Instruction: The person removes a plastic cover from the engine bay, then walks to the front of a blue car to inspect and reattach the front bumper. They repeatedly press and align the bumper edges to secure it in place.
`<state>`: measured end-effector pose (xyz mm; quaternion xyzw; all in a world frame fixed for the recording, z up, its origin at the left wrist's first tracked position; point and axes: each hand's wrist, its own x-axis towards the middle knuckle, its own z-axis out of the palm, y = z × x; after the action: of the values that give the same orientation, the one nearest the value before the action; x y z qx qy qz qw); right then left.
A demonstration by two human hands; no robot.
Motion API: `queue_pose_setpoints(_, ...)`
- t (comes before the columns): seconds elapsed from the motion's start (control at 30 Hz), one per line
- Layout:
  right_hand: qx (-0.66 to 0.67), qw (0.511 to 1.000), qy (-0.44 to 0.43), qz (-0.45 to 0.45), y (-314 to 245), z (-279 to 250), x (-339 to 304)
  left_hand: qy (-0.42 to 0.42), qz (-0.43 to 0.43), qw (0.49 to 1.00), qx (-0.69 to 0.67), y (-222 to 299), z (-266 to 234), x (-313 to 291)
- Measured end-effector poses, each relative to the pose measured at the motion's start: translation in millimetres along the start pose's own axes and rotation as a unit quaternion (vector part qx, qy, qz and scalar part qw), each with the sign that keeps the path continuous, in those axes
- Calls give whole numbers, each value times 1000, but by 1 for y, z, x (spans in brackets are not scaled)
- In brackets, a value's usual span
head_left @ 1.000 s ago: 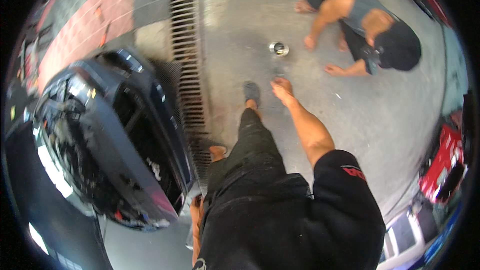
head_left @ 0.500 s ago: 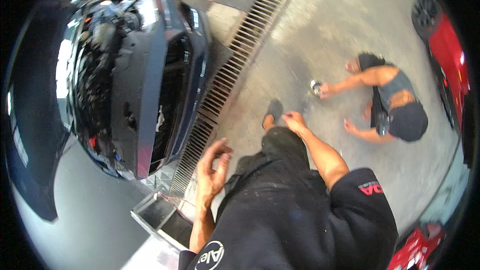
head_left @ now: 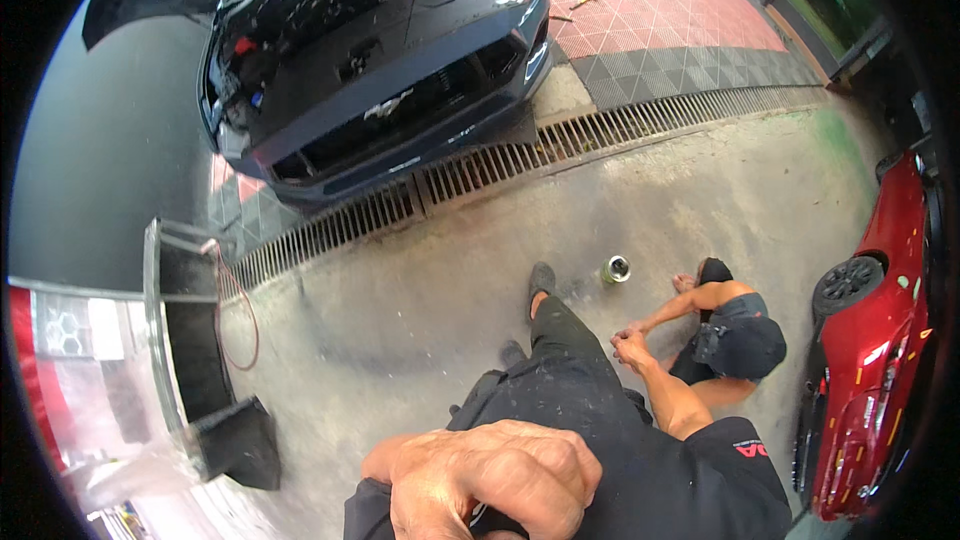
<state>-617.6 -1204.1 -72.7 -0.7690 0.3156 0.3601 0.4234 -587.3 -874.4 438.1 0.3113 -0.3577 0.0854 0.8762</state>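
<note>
The open-topped can [head_left: 617, 270] stands upright on the concrete and serves as the reference point. The right hand [head_left: 632, 349] is on the near side of the can, fingers curled close together; whether it grips anything cannot be told. The co-worker's hand [head_left: 634, 329], also nearer than the can, meets or overlaps it in view; contact is unclear. The left hand [head_left: 510, 472], nearest the wearer and well apart from the can, is loosely curled, back upward; its palm is hidden. Move the right hand slowly to avoid knocking the co-worker's fingers. Plant the shoe [head_left: 541, 280] left of the can carefully: a careless step could tip it.
</note>
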Motion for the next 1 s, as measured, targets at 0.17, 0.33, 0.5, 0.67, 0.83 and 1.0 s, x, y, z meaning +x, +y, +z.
queue_pose_setpoints(0.17, -72, 997, -14, -4, 58, -14, -30, 5, 37, 981, -188, 10, 55, -46)
queue_pose_setpoints(0.33, -4, 999, -31, -27, 70, -34, -60, 1, 120, 942, -313, -15, 108, -53)
queue_pose_setpoints(0.5, 11, 998, -48, -47, 63, -55, -92, 23, 34, 981, -188, -22, 87, -79)
queue_pose_setpoints(0.67, -33, 998, -36, -50, 74, -63, -93, 202, -180, 962, -43, -42, 33, -135)
queue_pose_setpoints(0.83, -61, 990, -101, -77, 30, -44, -68, 369, -206, 906, -31, -56, -33, -220)
queue_pose_setpoints(1.0, -70, 964, -189, -172, -106, -17, -21, 470, -130, 872, -44, -37, -101, -226)
